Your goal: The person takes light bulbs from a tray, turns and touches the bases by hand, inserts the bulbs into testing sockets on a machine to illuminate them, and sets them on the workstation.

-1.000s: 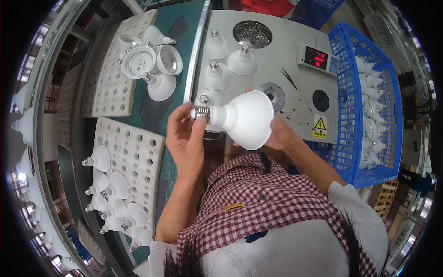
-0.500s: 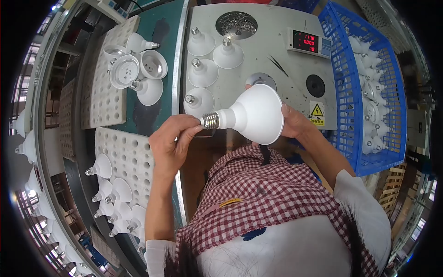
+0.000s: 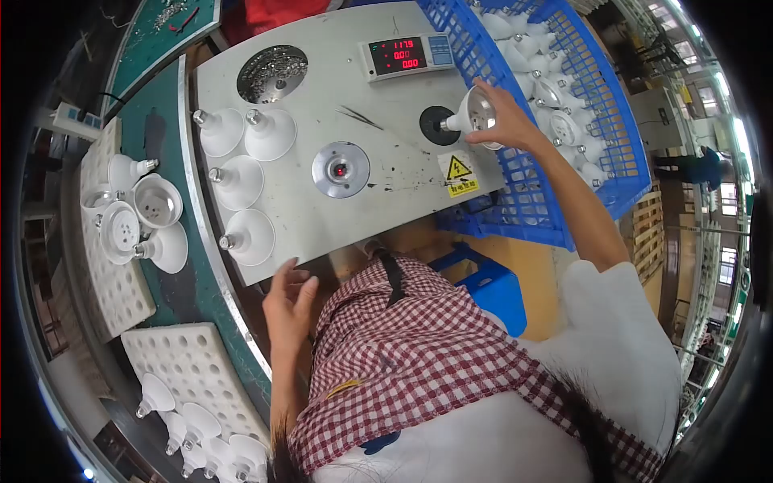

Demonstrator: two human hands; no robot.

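My right hand (image 3: 509,121) grips a white lamp bulb housing (image 3: 477,113) by its wide rim. The housing's metal screw base points left, over the black round socket (image 3: 439,125) in the grey panel; whether they touch I cannot tell. My left hand (image 3: 290,304) hangs at the panel's front edge, fingers parted and holding nothing. Nearest to it on the panel stand several white bulb housings (image 3: 248,239). A round metal fixture (image 3: 341,170) with a small red light sits mid-panel.
A blue crate (image 3: 515,197) full of bulb housings stands at the right. A meter (image 3: 407,56) with red digits lies near it. Left are white foam trays (image 3: 189,354) with more housings. A hole with small metal bits (image 3: 272,72) is at the back. A blue stool (image 3: 491,286) stands below.
My left hand has let go of the screw base and dropped to the panel's front edge. My right hand has carried the bulb housing right, to the black socket beside the crate. The view has turned.
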